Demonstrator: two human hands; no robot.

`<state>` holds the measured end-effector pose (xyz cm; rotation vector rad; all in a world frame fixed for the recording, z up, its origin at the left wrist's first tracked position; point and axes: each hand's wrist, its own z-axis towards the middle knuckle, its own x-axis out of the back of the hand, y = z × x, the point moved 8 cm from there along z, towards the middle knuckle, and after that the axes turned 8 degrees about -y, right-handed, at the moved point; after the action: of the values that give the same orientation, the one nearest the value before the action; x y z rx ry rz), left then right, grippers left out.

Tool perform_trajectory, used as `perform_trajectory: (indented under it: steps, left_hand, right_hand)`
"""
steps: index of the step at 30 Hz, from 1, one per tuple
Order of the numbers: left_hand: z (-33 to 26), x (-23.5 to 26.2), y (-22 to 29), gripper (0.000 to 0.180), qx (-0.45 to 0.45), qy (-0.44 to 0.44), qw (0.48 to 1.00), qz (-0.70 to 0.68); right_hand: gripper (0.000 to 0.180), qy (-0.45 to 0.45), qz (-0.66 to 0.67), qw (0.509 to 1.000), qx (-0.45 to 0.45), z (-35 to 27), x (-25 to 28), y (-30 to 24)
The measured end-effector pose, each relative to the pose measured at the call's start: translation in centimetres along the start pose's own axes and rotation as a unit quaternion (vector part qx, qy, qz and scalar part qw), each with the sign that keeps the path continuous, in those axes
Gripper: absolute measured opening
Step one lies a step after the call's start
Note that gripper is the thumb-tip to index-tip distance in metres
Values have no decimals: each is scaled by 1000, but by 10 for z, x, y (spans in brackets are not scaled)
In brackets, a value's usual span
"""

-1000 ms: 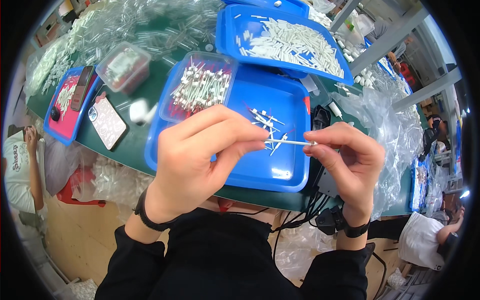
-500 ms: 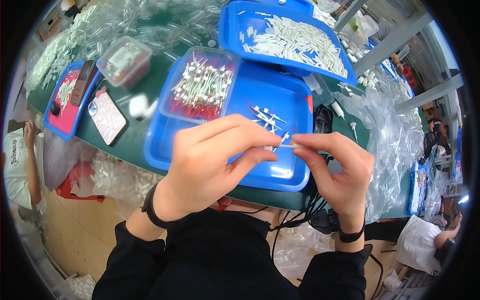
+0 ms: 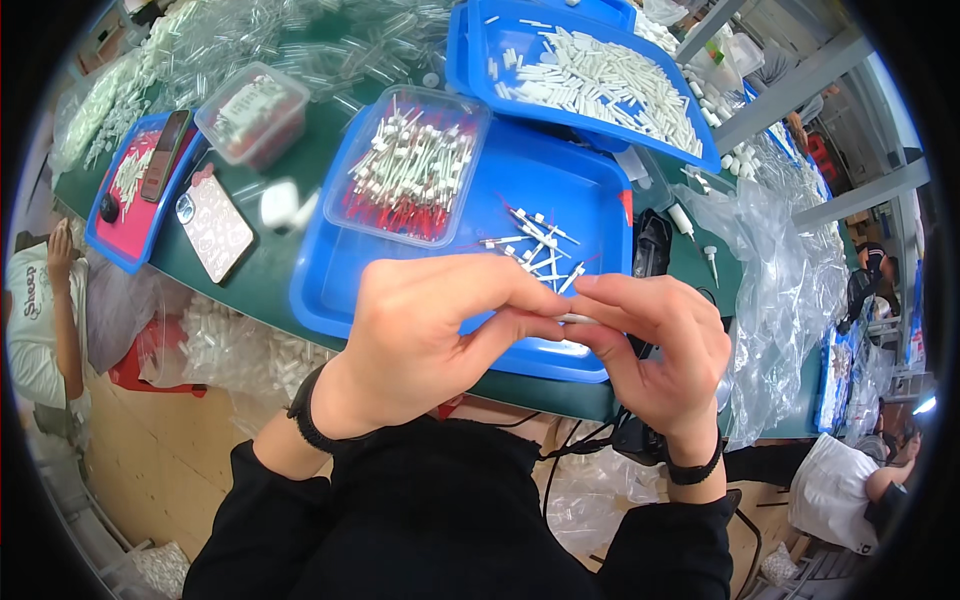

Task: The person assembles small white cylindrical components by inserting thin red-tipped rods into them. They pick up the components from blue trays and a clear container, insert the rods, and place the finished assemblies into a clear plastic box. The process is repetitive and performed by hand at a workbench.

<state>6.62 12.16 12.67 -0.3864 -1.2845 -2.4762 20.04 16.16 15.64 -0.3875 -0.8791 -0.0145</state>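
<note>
Between my fingertips is a thin white stick-like piece (image 3: 576, 318), mostly hidden by the fingers. My left hand (image 3: 440, 335) pinches its left end and my right hand (image 3: 655, 340) pinches the other, the fingertips of both nearly meeting. They hover over the near edge of a blue tray (image 3: 345, 300). Just beyond the fingers, a loose pile of small white stems with caps and thin red ends (image 3: 540, 245) lies in that tray. A clear plastic box (image 3: 408, 165), packed with similar white and red pieces, stands at the tray's far left.
Another blue tray (image 3: 480, 60) full of short white tubes overlaps the far side. Left are a patterned phone (image 3: 215, 227), a lidded clear container (image 3: 253, 115) and a small pink-lined tray (image 3: 125, 235). Clear plastic bags (image 3: 775, 300) lie right; a metal post (image 3: 790, 90) rises there.
Both hands have come closer together and slightly lower, so the fingers now cover most of the white piece. More of the loose pile shows beyond them.
</note>
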Motion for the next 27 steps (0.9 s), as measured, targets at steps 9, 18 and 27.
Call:
perform_trajectory:
  steps: [9, 18, 27]
  left_hand:
    - [-10, -6, -32, 13, 91, -43, 991, -83]
    - [6, 48, -102, 23, 215, -40, 923, 318]
    - [11, 43, -131, 20, 306, -97, 910, 261]
  right_hand:
    - [39, -128, -75, 989, 21, -3, -29, 2]
    - [39, -78, -52, 965, -244, 33, -13, 144]
    - [24, -110, -140, 890, -420, 37, -10, 298]
